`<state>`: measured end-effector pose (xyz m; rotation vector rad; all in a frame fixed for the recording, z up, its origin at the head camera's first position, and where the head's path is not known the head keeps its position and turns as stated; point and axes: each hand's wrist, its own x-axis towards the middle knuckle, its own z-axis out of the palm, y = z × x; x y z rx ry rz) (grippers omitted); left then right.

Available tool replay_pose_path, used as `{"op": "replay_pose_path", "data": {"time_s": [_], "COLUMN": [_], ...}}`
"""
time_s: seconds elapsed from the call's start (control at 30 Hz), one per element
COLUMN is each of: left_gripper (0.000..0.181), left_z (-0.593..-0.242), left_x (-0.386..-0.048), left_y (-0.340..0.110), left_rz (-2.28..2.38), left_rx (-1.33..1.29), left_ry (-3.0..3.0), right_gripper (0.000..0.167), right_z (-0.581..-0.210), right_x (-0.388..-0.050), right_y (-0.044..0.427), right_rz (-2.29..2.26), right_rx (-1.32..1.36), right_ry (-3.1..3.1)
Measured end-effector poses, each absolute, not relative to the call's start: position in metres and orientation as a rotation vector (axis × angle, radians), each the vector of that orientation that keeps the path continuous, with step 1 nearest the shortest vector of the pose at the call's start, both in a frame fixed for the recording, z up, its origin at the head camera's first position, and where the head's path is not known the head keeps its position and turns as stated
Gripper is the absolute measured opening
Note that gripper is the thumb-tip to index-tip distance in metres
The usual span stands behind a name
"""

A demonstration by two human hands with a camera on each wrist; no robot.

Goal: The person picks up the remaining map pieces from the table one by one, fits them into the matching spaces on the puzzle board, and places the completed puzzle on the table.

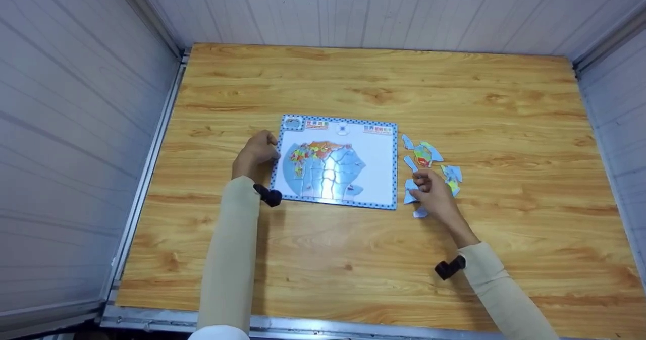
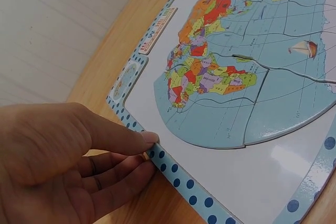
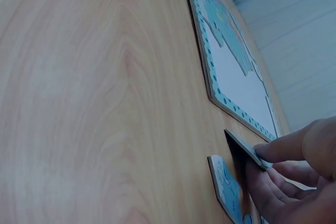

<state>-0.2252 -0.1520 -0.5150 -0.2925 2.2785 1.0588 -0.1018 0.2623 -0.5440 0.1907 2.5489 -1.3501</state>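
Observation:
A world-map jigsaw puzzle board (image 1: 378, 173) with a blue dotted border lies flat on the table, its left and middle parts filled with joined map pieces (image 2: 210, 124). My left hand (image 1: 256, 151) holds the board's left edge. In the left wrist view its thumb (image 2: 148, 139) lies on the dotted border, with the other fingers at the edge below. To the right of the board, my right hand (image 1: 436, 196) pinches a blue puzzle piece (image 3: 244, 146) between thumb and fingers. The piece is tilted up off the table, beside another blue piece (image 3: 226, 187).
Several loose puzzle pieces lie right of the board, among them a green and yellow one (image 1: 423, 153), a narrow blue one (image 1: 408, 142) and one beyond my right hand (image 1: 454, 173). The wooden table (image 1: 343, 269) is bounded by pale panel walls (image 1: 313, 12) at the back and sides.

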Motion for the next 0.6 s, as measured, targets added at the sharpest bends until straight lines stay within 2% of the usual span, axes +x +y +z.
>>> {"op": "replay_pose_path", "data": {"time_s": [0.6], "left_gripper": [0.028], "left_z": [-0.5155], "left_x": [-0.2253], "left_y": [-0.1525], "left_rz": [1.104], "left_rx": [-0.306], "left_ry": [2.256], "right_gripper": [0.035], "right_z": [-0.5442], "right_x": [-0.1037], "right_y": [0.2725], "right_rz": [-1.459], "right_rx": [0.255], "right_ry": [2.444]}}
